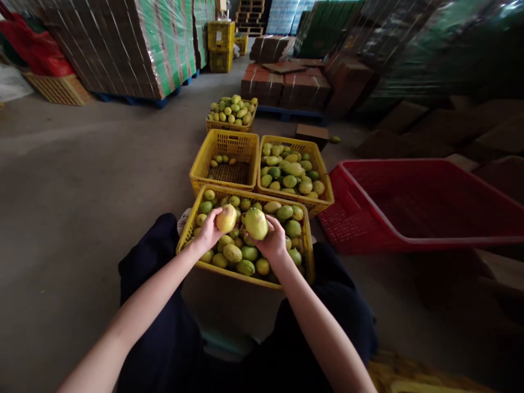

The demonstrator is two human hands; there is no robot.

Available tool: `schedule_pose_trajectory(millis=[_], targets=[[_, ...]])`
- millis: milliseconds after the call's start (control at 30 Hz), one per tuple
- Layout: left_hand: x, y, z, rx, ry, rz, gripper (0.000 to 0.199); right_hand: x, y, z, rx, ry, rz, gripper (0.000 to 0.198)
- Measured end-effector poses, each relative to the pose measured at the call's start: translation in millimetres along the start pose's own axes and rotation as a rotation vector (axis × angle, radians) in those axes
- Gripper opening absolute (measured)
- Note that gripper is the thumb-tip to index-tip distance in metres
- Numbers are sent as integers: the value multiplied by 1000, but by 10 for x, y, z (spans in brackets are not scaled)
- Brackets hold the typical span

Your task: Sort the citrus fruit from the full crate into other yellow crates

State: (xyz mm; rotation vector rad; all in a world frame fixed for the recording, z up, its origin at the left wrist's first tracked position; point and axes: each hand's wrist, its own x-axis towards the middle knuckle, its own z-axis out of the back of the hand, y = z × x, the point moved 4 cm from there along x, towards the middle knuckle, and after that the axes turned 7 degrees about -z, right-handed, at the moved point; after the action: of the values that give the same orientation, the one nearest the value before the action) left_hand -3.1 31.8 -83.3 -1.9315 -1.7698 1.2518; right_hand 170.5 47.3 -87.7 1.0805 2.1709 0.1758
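Between my knees stands a yellow plastic crate (245, 277) filled with green and yellow lemons (232, 252). Above its left half, my left hand (209, 232) grips a yellow lemon (226, 218) with a brownish-pink patch on its skin. My right hand (273, 240) has its fingers round a larger yellow-green lemon (256, 224), held close beside the first one but apart from it. Both lemons are raised over the pile, and the palms are partly hidden.
Beyond lie a yellow crate (197, 169) with several small lemons, a fuller crate (326, 177) on its right and another heaped crate (229, 125) behind. A large red bin (356, 204) stands at right. Wrapped carton stacks (118, 49) and flat cardboard bundles (286, 84) rest on pallets.
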Motion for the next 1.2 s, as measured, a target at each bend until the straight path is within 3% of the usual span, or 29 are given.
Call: schedule_pose_trajectory(millis=[200, 700, 833, 1033, 1200], targets=[[7, -47, 58, -24, -71, -43, 14, 24, -23, 13, 31, 11, -22, 26], [-2, -148, 284, 78, 17, -205, 31, 84, -49, 52, 33, 34, -14, 23], [3, -138, 342, 69, -34, -134, 36, 97, -76, 35, 16, 45, -14, 30], [-35, -118, 375, -11, -202, 94, 28, 127, -148, -3, -83, 108, -99, 16], [-43, -124, 338, -54, -231, 116, 30, 162, -197, 13, -174, 113, -131, 23]])
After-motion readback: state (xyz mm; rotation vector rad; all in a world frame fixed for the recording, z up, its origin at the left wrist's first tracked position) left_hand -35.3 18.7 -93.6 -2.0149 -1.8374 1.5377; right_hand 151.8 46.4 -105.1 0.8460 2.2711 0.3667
